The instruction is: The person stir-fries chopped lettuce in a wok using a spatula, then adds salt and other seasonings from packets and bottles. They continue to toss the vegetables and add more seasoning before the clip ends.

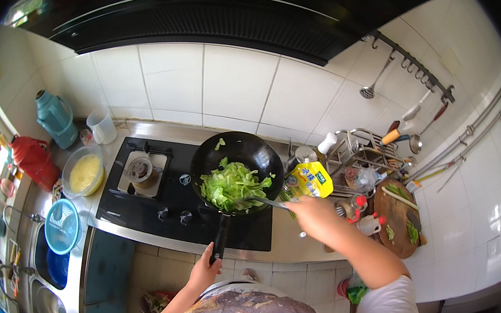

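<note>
A black wok (259, 155) stands over the right side of the gas hob (170, 184). Chopped green leaves (230, 184), lettuce or cabbage, are heaped in its middle and front, and a few bits cling to the far wall. My left hand (203, 268) grips the end of the wok's black handle (223, 234). In my right hand (315, 218) is a metal spatula (267, 202), reaching in over the wok's right front rim. Its blade is hidden among the leaves.
A yellow seasoning pouch (311, 179) lies right of the wok, before a metal rack (347, 150). Red-capped bottles (369, 225) and a round chopping board (394, 219) with greens sit further right. Leftward are a bowl of yellow liquid (84, 172), a blue colander (62, 226) and a sink (47, 302).
</note>
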The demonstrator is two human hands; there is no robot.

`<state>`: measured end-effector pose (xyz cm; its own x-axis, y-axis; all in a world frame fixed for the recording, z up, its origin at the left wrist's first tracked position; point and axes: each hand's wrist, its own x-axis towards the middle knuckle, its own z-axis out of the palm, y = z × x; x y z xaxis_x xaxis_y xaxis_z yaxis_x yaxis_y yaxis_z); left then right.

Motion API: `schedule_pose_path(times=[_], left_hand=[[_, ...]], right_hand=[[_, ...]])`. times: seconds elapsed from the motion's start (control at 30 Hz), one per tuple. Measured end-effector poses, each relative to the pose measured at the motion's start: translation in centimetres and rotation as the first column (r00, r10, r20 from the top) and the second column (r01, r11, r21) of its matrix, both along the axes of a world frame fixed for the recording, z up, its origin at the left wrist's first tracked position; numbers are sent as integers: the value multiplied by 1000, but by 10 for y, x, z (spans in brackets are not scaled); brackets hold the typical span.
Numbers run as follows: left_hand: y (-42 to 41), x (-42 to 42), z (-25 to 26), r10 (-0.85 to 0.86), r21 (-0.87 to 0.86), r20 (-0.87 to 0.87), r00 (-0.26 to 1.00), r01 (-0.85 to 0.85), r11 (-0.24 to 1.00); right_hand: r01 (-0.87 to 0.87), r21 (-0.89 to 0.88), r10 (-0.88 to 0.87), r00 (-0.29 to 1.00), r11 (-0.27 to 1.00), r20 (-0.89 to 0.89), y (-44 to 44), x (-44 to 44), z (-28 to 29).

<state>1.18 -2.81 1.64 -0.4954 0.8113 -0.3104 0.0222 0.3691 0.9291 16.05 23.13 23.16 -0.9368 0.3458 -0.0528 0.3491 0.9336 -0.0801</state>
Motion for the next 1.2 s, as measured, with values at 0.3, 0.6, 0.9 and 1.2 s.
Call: schedule_pose_path(times=[0.3,0.6,0.9,1.2], left_hand=[[0,-1,-15,65,45,101,993,-70,997],[1,5,-10,177,23,140,974,-182,983],[6,21,-7,365,-5,111,924,-367,930],[24,28,26,194,-121,-617,763,-336,934]], right_hand=[[333,-119,-353,876,935,-329,-9,8,-87],[259,-346,-429,637,902,-641,74,20,-176],[715,-207,-744,638,668,-196,233,41,-205],[399,-208,-443,696,893,-565,183,91,-66]])
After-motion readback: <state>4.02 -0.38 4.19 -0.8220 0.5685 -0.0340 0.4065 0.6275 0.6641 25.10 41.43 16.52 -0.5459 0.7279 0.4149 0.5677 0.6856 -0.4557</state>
